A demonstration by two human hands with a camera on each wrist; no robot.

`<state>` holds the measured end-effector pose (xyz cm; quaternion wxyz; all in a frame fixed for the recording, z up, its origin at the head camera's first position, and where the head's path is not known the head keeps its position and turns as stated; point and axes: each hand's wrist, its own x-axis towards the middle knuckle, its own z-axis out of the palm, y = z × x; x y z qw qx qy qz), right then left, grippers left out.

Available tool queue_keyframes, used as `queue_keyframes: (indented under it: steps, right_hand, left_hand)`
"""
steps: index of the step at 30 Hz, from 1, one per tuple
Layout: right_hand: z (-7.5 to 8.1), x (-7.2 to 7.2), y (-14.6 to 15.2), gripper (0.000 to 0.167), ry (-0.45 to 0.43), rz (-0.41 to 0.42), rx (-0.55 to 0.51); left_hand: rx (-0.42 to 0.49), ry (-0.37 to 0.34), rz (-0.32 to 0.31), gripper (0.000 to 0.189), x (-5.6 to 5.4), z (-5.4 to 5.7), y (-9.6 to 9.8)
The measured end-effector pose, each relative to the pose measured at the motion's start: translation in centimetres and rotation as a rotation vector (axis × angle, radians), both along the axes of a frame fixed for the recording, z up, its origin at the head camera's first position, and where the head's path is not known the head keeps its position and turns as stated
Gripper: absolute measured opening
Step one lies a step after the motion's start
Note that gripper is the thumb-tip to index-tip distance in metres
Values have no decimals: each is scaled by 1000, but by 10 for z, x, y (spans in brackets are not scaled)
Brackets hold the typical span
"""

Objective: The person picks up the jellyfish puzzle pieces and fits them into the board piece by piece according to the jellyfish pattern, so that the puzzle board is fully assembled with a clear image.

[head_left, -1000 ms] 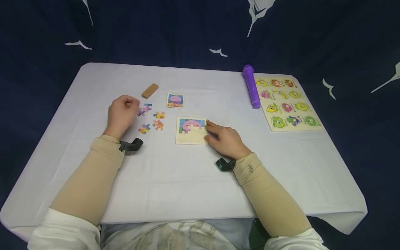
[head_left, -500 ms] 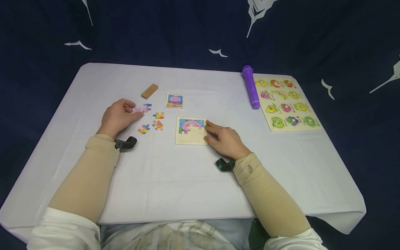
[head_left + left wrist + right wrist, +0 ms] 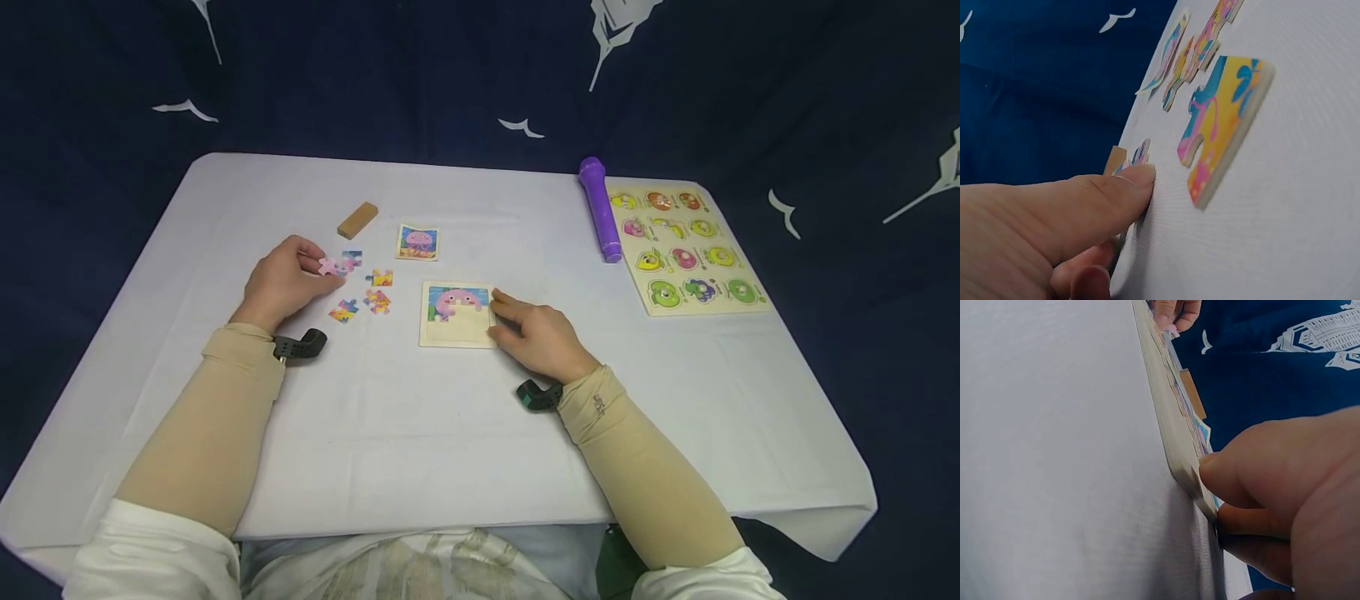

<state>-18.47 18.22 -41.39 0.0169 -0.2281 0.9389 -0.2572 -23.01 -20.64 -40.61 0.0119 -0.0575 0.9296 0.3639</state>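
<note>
In the head view my left hand (image 3: 279,282) has its thumb and fingertips at a pale pink jigsaw piece (image 3: 327,266), pinching it at the left end of a loose cluster. Beside it lie further jigsaw pieces, among them a yellow-and-blue jigsaw piece (image 3: 1229,125), large in the left wrist view. My right hand (image 3: 546,337) grips the right edge of a square wooden puzzle board (image 3: 468,335), its thumb (image 3: 1229,472) on the frame near a corner. The board's upper part shows a pink octopus-like picture; its lower part is bare wood.
A small picture card (image 3: 417,242) with a pink octopus lies behind the board, and a wooden block (image 3: 357,220) lies left of it. At the back right, a purple microphone (image 3: 600,208) lies against a fruit puzzle board (image 3: 690,250). A white cloth covers the table (image 3: 420,450).
My left hand has drawn slightly left and its fingers have opened out, bringing the pink piece into sight between thumb and fingertips. My right hand and the puzzle board have stayed in place.
</note>
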Motion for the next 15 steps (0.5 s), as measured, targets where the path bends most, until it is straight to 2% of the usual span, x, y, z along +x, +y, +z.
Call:
queue_keyframes:
  steps: [10,15]
  right_hand:
    - [-2,0,1,52,12,12,4]
    - [-3,0,1,52,9,14,1]
  left_hand:
    - [91,32,-6,51,0,-2,-4]
    - [135,90,-2,41,-2,-4,-3]
